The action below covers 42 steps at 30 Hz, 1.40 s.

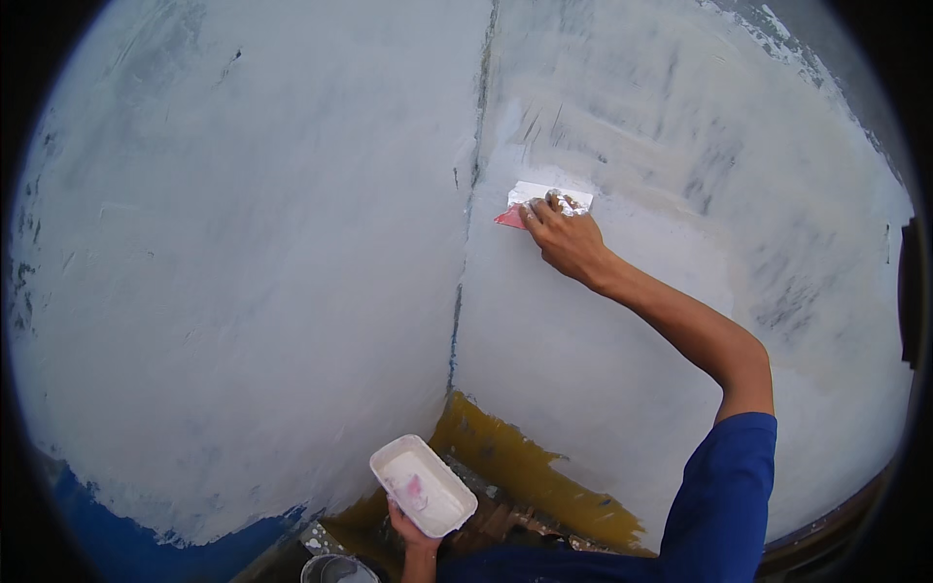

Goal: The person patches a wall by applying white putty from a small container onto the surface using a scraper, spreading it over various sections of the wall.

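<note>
Holding the white tray [453, 522] at its lower edge, the left hand [413, 531] sits low. Further right, the dark corner seam [454, 335] climbs; near it, against the right-hand wall [612, 321], the scraper [530, 192] sets its blade's long axis nearly level, just above the nearer right hand [571, 243], fingers pinched on it.
</note>
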Each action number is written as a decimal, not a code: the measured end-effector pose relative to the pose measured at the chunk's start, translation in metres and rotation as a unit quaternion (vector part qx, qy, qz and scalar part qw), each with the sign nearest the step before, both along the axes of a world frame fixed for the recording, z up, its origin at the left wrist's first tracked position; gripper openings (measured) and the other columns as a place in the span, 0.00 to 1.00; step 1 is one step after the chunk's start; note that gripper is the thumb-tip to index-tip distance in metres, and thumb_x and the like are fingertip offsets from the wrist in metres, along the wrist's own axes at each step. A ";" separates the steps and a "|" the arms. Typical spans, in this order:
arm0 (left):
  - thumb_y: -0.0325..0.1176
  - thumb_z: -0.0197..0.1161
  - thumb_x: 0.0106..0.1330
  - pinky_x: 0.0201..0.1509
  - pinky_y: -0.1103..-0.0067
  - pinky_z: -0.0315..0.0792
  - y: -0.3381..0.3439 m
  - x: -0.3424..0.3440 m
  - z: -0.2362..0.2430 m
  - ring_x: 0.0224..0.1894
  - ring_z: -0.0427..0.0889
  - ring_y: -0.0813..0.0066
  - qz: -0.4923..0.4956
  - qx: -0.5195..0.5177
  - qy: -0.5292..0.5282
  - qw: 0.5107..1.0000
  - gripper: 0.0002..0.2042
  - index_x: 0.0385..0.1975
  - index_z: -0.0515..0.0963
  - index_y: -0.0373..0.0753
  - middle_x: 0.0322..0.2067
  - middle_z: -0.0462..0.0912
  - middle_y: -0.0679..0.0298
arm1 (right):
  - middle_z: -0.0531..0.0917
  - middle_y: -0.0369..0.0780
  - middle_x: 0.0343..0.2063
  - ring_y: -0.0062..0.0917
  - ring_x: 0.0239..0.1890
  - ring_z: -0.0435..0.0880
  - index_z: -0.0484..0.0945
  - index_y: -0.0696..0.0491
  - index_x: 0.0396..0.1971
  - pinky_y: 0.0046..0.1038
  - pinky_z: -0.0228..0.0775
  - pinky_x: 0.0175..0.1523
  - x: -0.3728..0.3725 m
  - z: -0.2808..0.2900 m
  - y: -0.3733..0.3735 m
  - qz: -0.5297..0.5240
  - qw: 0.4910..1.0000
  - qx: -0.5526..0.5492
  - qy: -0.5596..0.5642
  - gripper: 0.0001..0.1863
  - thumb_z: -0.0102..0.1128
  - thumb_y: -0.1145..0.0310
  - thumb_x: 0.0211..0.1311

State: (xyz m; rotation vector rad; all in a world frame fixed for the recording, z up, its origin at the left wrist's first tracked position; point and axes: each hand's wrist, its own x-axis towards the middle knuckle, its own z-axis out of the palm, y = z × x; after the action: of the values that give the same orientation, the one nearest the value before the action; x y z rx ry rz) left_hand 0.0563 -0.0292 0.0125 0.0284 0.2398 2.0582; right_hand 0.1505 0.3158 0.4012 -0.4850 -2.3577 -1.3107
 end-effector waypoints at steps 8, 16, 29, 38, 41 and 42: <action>0.60 0.42 0.68 0.65 0.48 0.66 0.003 -0.003 -0.002 0.61 0.73 0.46 -0.011 -0.021 -0.034 0.999 0.34 0.69 0.61 0.43 0.62 0.71 0.53 | 0.83 0.38 0.48 0.33 0.50 0.81 0.82 0.51 0.49 0.31 0.80 0.47 -0.045 0.134 0.034 0.106 0.969 0.144 0.168 0.23 0.57 0.82 0.52; 0.59 0.41 0.70 0.64 0.49 0.68 -0.001 -0.002 0.006 0.61 0.73 0.46 0.008 -0.014 -0.023 1.000 0.34 0.69 0.60 0.42 0.62 0.71 0.51 | 0.79 0.47 0.53 0.36 0.52 0.81 0.81 0.63 0.45 0.36 0.70 0.60 -0.014 0.018 0.033 -0.029 0.998 0.055 -0.008 0.17 0.58 0.76 0.54; 0.58 0.42 0.70 0.64 0.51 0.69 -0.002 -0.003 0.000 0.60 0.75 0.48 0.011 -0.013 -0.025 1.000 0.34 0.68 0.62 0.39 0.61 0.72 0.52 | 0.85 0.45 0.37 0.38 0.48 0.84 0.83 0.61 0.38 0.34 0.82 0.44 -0.060 0.134 0.015 -0.013 0.996 0.066 0.062 0.13 0.55 0.82 0.52; 0.57 0.42 0.70 0.63 0.51 0.70 -0.004 -0.005 0.000 0.60 0.75 0.48 0.003 -0.008 -0.039 0.999 0.33 0.68 0.62 0.40 0.61 0.73 0.54 | 0.81 0.44 0.44 0.35 0.52 0.81 0.81 0.60 0.42 0.34 0.73 0.55 -0.047 0.040 -0.010 0.093 0.988 0.088 0.081 0.16 0.56 0.77 0.52; 0.57 0.43 0.70 0.63 0.51 0.70 -0.003 -0.005 0.002 0.60 0.75 0.48 0.004 -0.011 -0.038 0.999 0.33 0.68 0.61 0.40 0.61 0.73 0.53 | 0.76 0.43 0.53 0.33 0.54 0.77 0.79 0.59 0.49 0.36 0.67 0.59 -0.027 0.039 0.028 0.052 0.988 0.117 0.091 0.19 0.55 0.76 0.55; 0.58 0.43 0.69 0.63 0.51 0.69 -0.002 -0.004 0.001 0.60 0.75 0.48 -0.001 -0.012 -0.034 0.999 0.34 0.68 0.61 0.40 0.61 0.73 0.52 | 0.74 0.45 0.55 0.35 0.55 0.77 0.76 0.59 0.55 0.39 0.65 0.61 -0.013 0.025 0.047 0.008 0.994 0.086 0.067 0.22 0.54 0.77 0.58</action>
State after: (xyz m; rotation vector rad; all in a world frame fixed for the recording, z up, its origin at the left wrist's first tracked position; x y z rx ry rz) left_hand 0.0526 -0.0308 0.0137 -0.0560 0.2208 2.0493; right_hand 0.1377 0.3625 0.4262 -0.4837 -2.1147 -1.4134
